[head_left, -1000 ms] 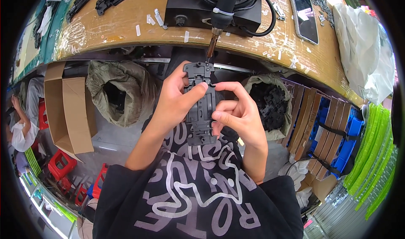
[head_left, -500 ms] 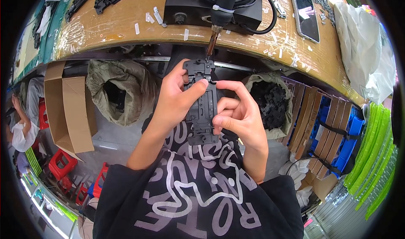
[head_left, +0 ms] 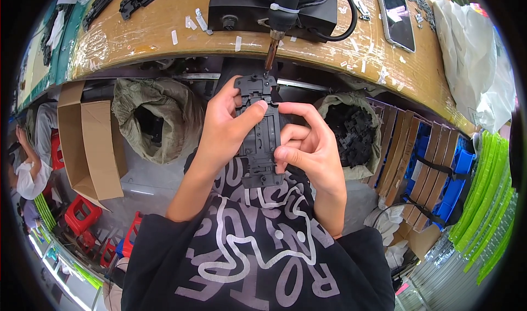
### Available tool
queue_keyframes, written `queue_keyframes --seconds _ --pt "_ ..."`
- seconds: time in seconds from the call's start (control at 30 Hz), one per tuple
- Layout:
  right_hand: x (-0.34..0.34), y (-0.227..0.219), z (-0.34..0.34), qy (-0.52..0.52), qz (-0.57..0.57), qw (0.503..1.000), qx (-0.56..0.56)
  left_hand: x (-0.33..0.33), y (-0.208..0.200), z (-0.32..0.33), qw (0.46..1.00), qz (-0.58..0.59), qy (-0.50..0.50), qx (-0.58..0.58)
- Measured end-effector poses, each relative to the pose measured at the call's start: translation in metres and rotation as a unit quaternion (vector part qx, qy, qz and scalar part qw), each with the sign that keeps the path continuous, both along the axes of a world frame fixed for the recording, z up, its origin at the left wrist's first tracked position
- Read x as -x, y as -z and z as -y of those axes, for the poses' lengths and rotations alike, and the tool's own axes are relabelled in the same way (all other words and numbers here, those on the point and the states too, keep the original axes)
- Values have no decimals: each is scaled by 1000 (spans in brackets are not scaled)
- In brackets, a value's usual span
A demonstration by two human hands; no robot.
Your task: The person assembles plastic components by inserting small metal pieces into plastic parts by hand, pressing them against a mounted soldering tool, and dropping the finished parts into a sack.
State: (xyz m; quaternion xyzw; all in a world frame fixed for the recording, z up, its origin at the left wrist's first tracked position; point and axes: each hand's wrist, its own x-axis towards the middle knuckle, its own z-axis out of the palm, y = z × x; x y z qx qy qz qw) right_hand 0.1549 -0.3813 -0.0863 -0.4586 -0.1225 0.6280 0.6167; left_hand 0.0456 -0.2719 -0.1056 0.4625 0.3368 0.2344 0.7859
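A long black plastic part [head_left: 260, 140] with slots and small holes is held above my lap. My left hand [head_left: 225, 125] grips its upper left side, with the thumb pressed across the top face. My right hand [head_left: 314, 149] is at the right edge, index fingertip near its upper part, thumb lower down and the other fingers curled in. A black-handled tool like a soldering iron [head_left: 282, 14] points down from above. Its metal tip meets or hovers at the part's upper right corner; contact cannot be made out.
Beyond the part is a bench edge [head_left: 164, 51] with a black box [head_left: 233, 11], coiled cable and a phone [head_left: 396, 17]. Below stand a cardboard box [head_left: 101, 146], an open sack [head_left: 178, 113] and another sack [head_left: 354, 171] of black parts. Red stools [head_left: 82, 212] and another person are at left.
The part, both hands and the bench sit slightly further left in the picture. My grip and the tool's place at the corner look the same.
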Motion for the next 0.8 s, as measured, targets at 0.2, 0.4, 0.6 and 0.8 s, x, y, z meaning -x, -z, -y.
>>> queue_keyframes --seconds 0.2,0.4,0.6,0.8 --pt "-3 1 0 -17 1 1000 -16 0 -1 0 1000 3 1 -2" --pt "-2 6 1 -20 6 1000 -12 1 5 -1 1000 -4 3 -3" --pt "-3 11 -1 -15 3 1000 -13 -2 8 -4 1000 -12 -3 -12" --pt "-4 7 -2 -9 10 1000 -21 -2 5 -5 1000 -14 2 -13"
